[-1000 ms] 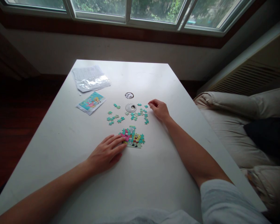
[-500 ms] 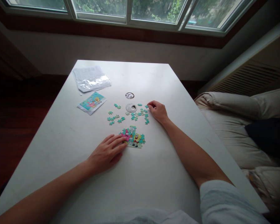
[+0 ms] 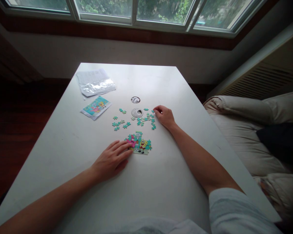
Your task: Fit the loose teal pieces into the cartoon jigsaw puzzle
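Observation:
My left hand [image 3: 113, 159] lies flat on the table, fingers stretched out, with its fingertips over the left edge of a partly joined jigsaw puzzle [image 3: 143, 146]. Pink, white and yellow cartoon figures show on the puzzle; its lower left part is hidden by those fingers. Farther off to the right, my right hand [image 3: 164, 116] has thumb and forefinger closed at a small teal puzzle piece [image 3: 153, 111]. Several loose puzzle pieces [image 3: 153, 123] in teal and pale green lie left of this hand, and more loose pieces [image 3: 117, 123] are scattered farther left.
On the white table [image 3: 146, 195] a picture card [image 3: 96, 108] lies at the left, below a clear plastic bag with papers [image 3: 96, 83]. A round grommet cap [image 3: 137, 112] sits just below a round hole [image 3: 135, 99]. A pale sofa [image 3: 239, 139] stands at the right.
Almost nothing differs. Both hands keep their places, and the small piece at my right fingertips looks slightly turned.

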A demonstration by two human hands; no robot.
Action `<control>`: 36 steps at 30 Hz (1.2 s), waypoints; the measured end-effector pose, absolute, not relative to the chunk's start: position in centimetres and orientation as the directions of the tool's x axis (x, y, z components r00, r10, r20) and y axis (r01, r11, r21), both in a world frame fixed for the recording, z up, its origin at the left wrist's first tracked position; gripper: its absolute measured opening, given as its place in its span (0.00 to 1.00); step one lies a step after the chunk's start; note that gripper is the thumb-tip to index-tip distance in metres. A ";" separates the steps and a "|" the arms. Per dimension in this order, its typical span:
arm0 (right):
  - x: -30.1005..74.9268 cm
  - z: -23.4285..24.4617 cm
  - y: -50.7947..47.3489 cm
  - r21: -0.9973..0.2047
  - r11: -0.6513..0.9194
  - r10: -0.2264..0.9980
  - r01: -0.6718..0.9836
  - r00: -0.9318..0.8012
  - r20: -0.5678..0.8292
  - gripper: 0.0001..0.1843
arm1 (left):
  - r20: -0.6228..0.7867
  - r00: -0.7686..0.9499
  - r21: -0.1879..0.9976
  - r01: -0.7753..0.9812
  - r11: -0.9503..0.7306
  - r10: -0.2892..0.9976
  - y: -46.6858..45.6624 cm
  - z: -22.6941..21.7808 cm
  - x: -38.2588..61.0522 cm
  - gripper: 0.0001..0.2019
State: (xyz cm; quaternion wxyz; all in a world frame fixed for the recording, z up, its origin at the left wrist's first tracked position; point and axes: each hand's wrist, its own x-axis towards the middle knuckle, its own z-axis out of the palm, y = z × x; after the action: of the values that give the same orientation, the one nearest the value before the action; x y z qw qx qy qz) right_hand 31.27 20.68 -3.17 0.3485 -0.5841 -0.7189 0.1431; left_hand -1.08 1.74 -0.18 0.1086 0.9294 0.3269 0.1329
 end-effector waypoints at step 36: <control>18.0 -1.4 23.8 -0.330 0.641 0.768 0.693 -0.591 0.248 0.13 | 0.199 0.733 0.290 0.590 -0.754 0.650 1.6 -0.1 -1.2 0.20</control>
State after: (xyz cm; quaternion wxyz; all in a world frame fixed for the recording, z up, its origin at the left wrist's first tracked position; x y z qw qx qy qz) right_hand 17.98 23.80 -1.39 0.1864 -0.4121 -0.8863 0.0995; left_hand -1.16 1.57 -0.05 0.1040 0.9251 0.3351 0.1454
